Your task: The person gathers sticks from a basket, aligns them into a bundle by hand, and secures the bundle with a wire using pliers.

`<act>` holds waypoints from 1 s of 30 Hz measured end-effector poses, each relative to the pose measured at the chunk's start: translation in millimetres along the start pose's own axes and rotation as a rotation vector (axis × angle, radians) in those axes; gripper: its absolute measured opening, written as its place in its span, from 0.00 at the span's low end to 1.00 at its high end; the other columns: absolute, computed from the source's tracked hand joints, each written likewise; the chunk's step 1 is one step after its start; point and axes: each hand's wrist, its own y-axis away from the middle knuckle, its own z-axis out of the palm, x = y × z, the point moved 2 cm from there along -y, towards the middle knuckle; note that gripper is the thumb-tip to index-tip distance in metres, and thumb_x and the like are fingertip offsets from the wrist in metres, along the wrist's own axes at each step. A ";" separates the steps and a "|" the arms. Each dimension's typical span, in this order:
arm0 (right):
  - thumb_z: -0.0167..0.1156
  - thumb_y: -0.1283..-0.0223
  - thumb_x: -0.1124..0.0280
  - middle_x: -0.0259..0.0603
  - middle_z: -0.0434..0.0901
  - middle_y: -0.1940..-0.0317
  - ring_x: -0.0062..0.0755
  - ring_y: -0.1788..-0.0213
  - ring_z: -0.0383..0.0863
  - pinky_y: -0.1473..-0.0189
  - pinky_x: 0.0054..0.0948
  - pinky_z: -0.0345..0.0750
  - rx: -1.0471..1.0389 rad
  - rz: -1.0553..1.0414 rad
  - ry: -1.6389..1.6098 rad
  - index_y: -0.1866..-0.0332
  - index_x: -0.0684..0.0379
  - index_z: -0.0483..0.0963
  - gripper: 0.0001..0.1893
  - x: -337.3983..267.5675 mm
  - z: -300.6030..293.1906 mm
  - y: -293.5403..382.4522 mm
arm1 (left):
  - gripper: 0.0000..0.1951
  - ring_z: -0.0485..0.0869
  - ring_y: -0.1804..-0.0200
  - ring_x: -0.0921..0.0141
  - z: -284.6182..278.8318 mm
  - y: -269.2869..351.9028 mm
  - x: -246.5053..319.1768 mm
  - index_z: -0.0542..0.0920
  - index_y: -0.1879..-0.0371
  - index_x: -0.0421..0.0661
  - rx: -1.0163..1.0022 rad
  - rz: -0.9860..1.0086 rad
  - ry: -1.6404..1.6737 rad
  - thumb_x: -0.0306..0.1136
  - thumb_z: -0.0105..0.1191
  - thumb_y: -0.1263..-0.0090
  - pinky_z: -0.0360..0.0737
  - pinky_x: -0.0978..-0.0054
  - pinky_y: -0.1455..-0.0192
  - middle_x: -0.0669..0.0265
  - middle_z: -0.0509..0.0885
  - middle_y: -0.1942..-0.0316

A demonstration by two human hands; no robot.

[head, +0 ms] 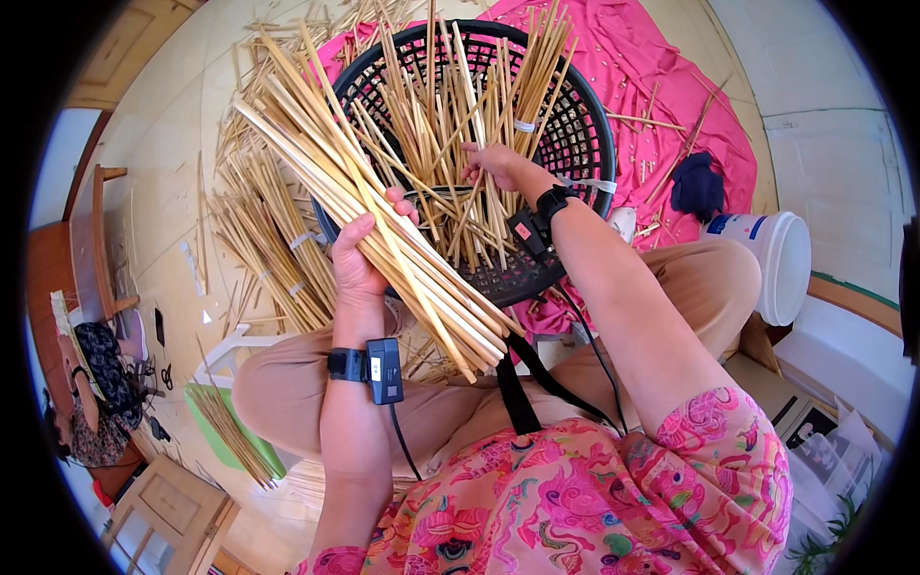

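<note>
My left hand (pixel 363 255) is closed around a thick bundle of pale, dried plant stalks (pixel 431 295), which slants from upper left to lower right above my lap. One yellower stalk crosses the others on top. Under and beyond the bundle stands a black plastic mesh basket (pixel 607 147) with many loose stalks (pixel 413 129) in it, some upright and some leaning. My right hand (pixel 492 165) reaches over its near right side, its bent fingers among the stalks; whether they grip one is unclear. A bundle tied with a white band (pixel 535 86) leans at the basket's right wall.
Tied stalk bundles (pixel 280 237) lie left of the basket. More stalks rest on a green stool (pixel 237 431). Pink cloth (pixel 690 108) with stalk scraps and a dark cloth (pixel 696 185) spreads to the right, near a white bucket (pixel 787 266). Another person (pixel 93 410) sits at far left.
</note>
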 end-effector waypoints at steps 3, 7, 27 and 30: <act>0.43 0.38 0.76 0.44 0.77 0.74 0.26 0.79 0.73 0.73 0.27 0.75 0.135 -0.110 0.035 0.28 0.56 0.41 0.33 0.0 9.0 1.5 | 0.30 0.78 0.56 0.64 -1.8 0.9 0.7 0.64 0.43 0.40 0.017 0.011 -0.007 0.29 0.55 0.48 0.79 0.66 0.47 0.58 0.75 0.59; 0.41 0.37 0.75 0.43 0.76 0.76 0.25 0.84 0.70 0.81 0.30 0.72 0.234 -0.133 -0.074 0.30 0.58 0.45 0.29 -1.8 18.8 16.8 | 0.26 0.78 0.56 0.64 -3.8 1.9 2.2 0.68 0.49 0.35 0.028 0.018 -0.039 0.31 0.56 0.48 0.79 0.67 0.48 0.59 0.75 0.60; 0.54 0.43 0.67 0.32 0.69 0.88 0.25 0.89 0.66 0.84 0.27 0.63 0.786 -0.463 0.274 0.68 0.64 0.78 0.11 -13.7 -2.4 37.5 | 0.24 0.78 0.59 0.63 4.0 0.8 5.4 0.72 0.54 0.33 0.023 0.043 -0.052 0.33 0.57 0.50 0.79 0.69 0.50 0.58 0.76 0.63; 0.55 0.43 0.60 0.43 0.78 0.83 0.37 0.82 0.77 0.75 0.34 0.73 0.879 -0.469 0.683 0.69 0.63 0.80 0.15 -31.6 -8.8 23.3 | 0.24 0.78 0.58 0.64 2.2 -0.9 4.9 0.71 0.53 0.33 0.014 0.052 -0.043 0.33 0.56 0.49 0.79 0.68 0.49 0.58 0.75 0.62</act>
